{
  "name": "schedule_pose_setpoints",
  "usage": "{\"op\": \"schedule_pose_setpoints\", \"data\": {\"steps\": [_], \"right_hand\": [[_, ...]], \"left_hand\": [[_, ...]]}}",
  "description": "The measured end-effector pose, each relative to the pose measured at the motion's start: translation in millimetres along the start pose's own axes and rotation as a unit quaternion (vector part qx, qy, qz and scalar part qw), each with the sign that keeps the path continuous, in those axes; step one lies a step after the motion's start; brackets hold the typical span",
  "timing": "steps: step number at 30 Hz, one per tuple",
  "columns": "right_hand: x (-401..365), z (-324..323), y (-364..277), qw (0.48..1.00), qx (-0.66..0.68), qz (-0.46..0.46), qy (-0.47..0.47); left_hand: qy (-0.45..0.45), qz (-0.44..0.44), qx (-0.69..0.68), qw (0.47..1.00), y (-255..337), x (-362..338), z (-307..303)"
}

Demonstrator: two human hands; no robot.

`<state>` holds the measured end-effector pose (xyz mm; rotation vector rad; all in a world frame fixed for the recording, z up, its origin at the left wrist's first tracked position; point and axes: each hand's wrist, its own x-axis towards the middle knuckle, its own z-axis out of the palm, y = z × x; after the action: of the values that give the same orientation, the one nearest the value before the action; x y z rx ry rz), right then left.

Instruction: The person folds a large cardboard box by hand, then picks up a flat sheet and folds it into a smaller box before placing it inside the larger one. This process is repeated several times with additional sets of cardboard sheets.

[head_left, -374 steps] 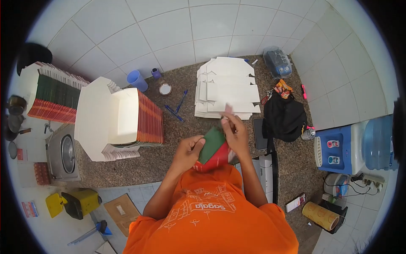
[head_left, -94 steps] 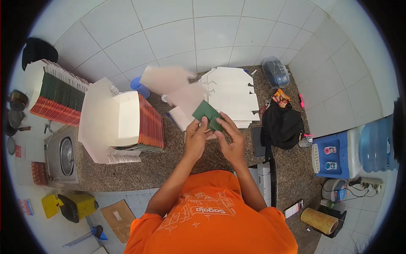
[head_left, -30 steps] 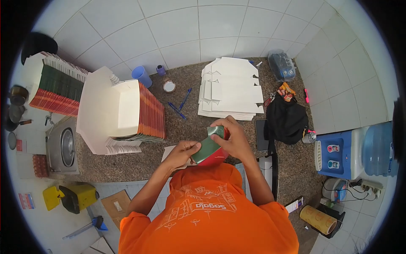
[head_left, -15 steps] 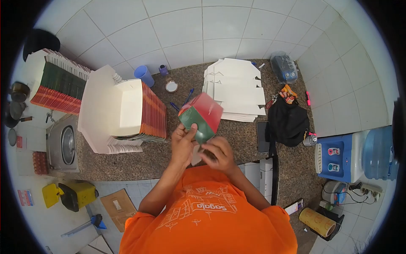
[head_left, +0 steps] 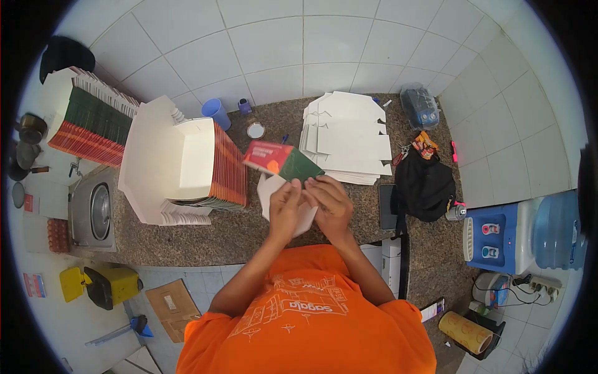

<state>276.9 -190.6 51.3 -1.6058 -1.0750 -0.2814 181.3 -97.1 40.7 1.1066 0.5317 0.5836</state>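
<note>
Both hands hold one partly folded carton [head_left: 301, 163] above the counter's front edge. Its red and green printed faces point away from me and its white inner side shows nearer my body. My left hand [head_left: 286, 209] pinches the carton's near edge, thumb up. Close beside it, my right hand [head_left: 331, 202] has its fingers bent over the carton's right part. Beyond the hands lies a pile of flat white carton blanks [head_left: 349, 137]. To the left stand nested, folded cartons [head_left: 227, 165] with orange-red sides.
Another carton stack [head_left: 93, 121] stands far left, near a sink [head_left: 99, 212]. A blue cup [head_left: 215, 112], a small round container [head_left: 255, 130] and a pen [head_left: 284, 139] are at the back. A phone [head_left: 388, 207], black bag [head_left: 423, 187] and water dispenser [head_left: 495, 237] are right.
The carton has turned and shifted left, with its red face now at the left, green at the right, and more white flap showing. Both hands have moved closer together along its near edge.
</note>
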Motion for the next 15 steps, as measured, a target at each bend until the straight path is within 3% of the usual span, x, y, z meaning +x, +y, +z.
{"op": "schedule_pose_setpoints", "data": {"steps": [2, 4, 6, 7, 9, 10, 12, 13, 14, 15], "right_hand": [[8, -1, 2, 1.000, 0.015, 0.027, 0.002], [19, -8, 0, 0.999, 0.003, 0.031, 0.017], [22, -17, 11, 0.998, 0.040, 0.044, -0.029], [28, -24, 11, 0.987, 0.102, 0.101, -0.074], [45, -45, 13, 0.953, 0.204, 0.184, -0.129], [54, -58, 17, 0.937, 0.244, 0.209, -0.139], [76, -73, 17, 0.851, 0.438, 0.233, -0.173], [88, -74, 11, 0.813, 0.482, 0.238, -0.222], [98, -73, 9, 0.772, 0.522, 0.241, -0.269], [107, -66, 12, 0.772, 0.523, 0.236, -0.275]], "left_hand": [[-0.024, 0.008, 0.019, 1.000, 9, -6, 3], [-0.054, -0.043, -0.019, 0.997, 11, -8, -1], [-0.075, -0.024, -0.010, 0.997, 23, -11, -4], [-0.099, -0.008, 0.001, 0.995, 37, -14, -4], [-0.182, -0.019, 0.092, 0.979, 88, -16, -18], [-0.175, -0.015, 0.094, 0.980, 108, -13, -33], [-0.127, 0.030, 0.147, 0.980, 133, -4, -55], [-0.197, 0.109, 0.150, 0.963, 127, 16, -52], [-0.192, 0.112, 0.151, 0.963, 109, 19, -52], [-0.300, -0.007, 0.097, 0.949, 88, 22, -54]]}}
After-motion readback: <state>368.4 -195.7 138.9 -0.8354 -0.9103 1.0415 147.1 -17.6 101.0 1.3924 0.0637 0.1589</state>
